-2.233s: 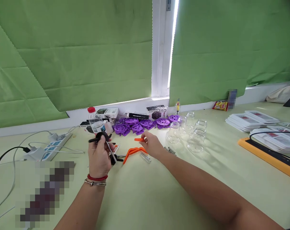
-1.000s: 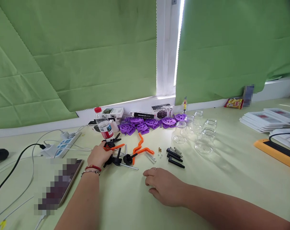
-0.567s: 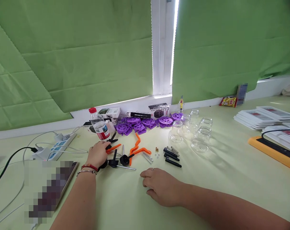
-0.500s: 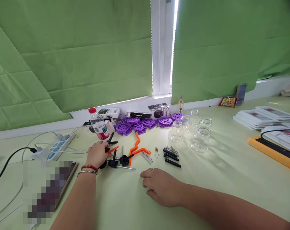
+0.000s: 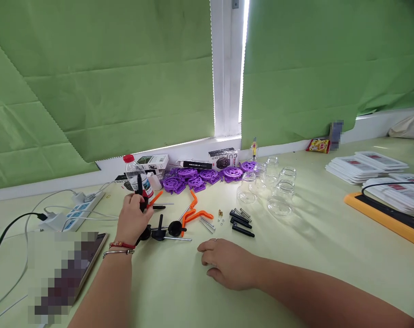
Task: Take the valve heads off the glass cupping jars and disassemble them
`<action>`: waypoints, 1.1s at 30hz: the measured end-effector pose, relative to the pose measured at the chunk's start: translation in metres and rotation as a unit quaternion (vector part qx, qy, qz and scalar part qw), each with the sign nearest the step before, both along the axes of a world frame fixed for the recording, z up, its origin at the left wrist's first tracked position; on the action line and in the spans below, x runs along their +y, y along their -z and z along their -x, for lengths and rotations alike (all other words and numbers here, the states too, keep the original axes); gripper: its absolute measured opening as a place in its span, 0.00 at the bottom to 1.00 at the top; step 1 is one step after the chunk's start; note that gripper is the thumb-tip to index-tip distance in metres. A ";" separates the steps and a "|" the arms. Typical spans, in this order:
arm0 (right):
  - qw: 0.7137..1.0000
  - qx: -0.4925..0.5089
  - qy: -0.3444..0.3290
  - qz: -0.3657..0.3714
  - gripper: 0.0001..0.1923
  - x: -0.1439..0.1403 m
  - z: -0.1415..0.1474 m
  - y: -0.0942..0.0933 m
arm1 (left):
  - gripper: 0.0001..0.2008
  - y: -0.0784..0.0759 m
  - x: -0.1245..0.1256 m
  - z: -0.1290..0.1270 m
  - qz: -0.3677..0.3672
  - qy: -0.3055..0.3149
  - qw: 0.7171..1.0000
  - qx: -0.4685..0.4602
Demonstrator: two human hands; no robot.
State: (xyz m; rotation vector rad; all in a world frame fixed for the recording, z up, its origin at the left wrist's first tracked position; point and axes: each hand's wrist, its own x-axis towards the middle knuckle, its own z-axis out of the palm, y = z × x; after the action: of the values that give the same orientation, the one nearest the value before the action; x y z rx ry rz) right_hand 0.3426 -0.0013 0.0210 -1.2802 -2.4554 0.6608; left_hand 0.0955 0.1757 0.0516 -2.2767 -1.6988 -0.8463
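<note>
Seen from the head camera, the left hand (image 5: 131,219) is raised just off the table (image 5: 179,291), fingers closed around a black-and-orange part (image 5: 142,197) whose black stem stands upright. More black pieces (image 5: 166,230) and an orange bracket (image 5: 195,214) lie just beside it. Well apart to the right, the right hand (image 5: 227,263) rests palm-down, loosely spread, holding nothing. Behind, a box (image 5: 224,158) reads "CUP HOLDER"; the bottle (image 5: 135,175) label is illegible.

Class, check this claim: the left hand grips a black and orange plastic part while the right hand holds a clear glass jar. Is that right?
Not quite. In the head view the right hand holds nothing; it rests flat on the pale green table, apart from the clear glass jars. The left hand does grip the black and orange plastic part.
</note>
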 end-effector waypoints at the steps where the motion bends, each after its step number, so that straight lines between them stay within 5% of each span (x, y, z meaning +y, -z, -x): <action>1: 1.000 0.017 0.009 0.008 0.11 -0.001 -0.001 -0.001 | 0.10 -0.004 -0.004 -0.002 -0.032 0.004 0.999 -0.024; 5: 0.985 0.142 0.098 0.011 0.22 0.002 -0.010 -0.010 | 0.12 -0.022 -0.032 -0.019 -0.077 0.030 0.991 -0.101; 8: 0.943 0.279 0.182 -0.019 0.31 0.009 -0.021 -0.025 | 0.14 -0.033 -0.062 -0.041 0.022 0.155 0.978 -0.140; 11: 0.889 0.406 0.213 0.008 0.36 0.016 -0.033 -0.039 | 0.15 -0.037 -0.090 -0.060 0.176 0.350 0.914 -0.110; 14: 0.845 0.475 0.209 0.129 0.29 0.017 -0.043 -0.042 | 0.16 -0.034 -0.106 -0.071 0.270 0.434 0.852 -0.111; 19: 0.782 0.527 0.217 0.251 0.17 0.008 -0.048 -0.029 | 0.18 -0.023 -0.110 -0.083 0.355 0.427 0.792 -0.253; 21: 0.783 0.513 0.211 0.281 0.16 0.004 -0.049 -0.027 | 0.19 -0.017 -0.108 -0.088 0.375 0.388 0.780 -0.316; 24: 0.804 0.461 0.189 0.324 0.12 0.000 -0.049 -0.028 | 0.21 -0.008 -0.106 -0.094 0.364 0.349 0.804 -0.317; 29: 0.799 0.444 0.228 0.337 0.10 0.001 -0.040 -0.021 | 0.21 0.007 -0.105 -0.099 0.265 0.232 0.917 -0.189; 33: 0.783 0.464 0.267 0.317 0.10 0.003 -0.028 -0.006 | 0.24 0.014 -0.111 -0.105 0.215 0.234 0.941 -0.119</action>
State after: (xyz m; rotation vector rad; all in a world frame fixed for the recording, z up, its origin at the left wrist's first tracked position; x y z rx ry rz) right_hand 0.3703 0.0019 0.0274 -1.2862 -1.0174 1.5403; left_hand 0.2006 0.0644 0.0373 -3.0699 -1.5736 -0.9416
